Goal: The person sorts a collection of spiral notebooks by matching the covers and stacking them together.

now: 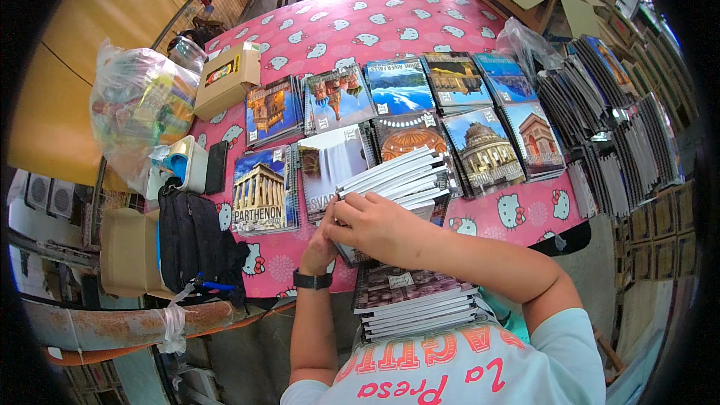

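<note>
At the worktop's [420,19] near edge, the left hand [321,244] and right hand [379,226] together clasp a fanned batch of notebooks [397,176], above a lap stack [412,301]. The batch looks heavy, stiff and slippery-covered; best gripped at the spines. Beyond lie 10 cover-up piles.

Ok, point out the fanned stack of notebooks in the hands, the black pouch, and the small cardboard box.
fanned stack of notebooks [405,176], head view, white page edges.
black pouch [184,240], head view, middle of its front.
small cardboard box [229,75], head view, top face.
</note>
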Available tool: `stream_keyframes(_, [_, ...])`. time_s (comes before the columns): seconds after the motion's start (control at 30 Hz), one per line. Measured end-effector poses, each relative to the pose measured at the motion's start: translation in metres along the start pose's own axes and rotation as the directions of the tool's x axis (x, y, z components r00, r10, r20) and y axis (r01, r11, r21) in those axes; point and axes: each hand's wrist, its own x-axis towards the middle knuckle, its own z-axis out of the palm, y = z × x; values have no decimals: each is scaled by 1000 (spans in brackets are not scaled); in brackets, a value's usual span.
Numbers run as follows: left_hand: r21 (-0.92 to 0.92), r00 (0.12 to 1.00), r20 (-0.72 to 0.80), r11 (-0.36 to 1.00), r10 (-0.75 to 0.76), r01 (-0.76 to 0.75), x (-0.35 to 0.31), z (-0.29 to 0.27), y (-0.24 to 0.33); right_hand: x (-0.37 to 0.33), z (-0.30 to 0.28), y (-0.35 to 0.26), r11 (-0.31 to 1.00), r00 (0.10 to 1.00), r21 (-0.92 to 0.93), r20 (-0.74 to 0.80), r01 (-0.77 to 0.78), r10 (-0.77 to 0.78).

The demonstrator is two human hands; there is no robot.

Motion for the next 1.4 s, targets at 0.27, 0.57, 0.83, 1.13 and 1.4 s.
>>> stream_keyframes(0.27, [300, 998, 36, 952, 54, -63, 20, 22, 9, -27, -18, -27, 999, 985, -8, 168, 40, -38])
stream_keyframes(0.57, [397, 993, -112, 918, 30, 17, 17, 24, 14, -158, -24, 11, 245, 561, 775, 165, -582, 811])
stream_keyframes(0.83, [484, 996, -79, 872, -40, 73, 0, 45, 24, -200, 83, 39, 221, 673, 762, 349, -609, 652])
stream_keyframes(1.13, [799, 912, 166, 592, -376, 99, -39, 34, 43, -215, 22, 40, 395, 801, 702, 458, -592, 386])
stream_keyframes(1.4, [872, 816, 488, 227, -312, -435, -61, -8, -3, -174, 40, 45, 539, 820, 619, 410, -571, 398])
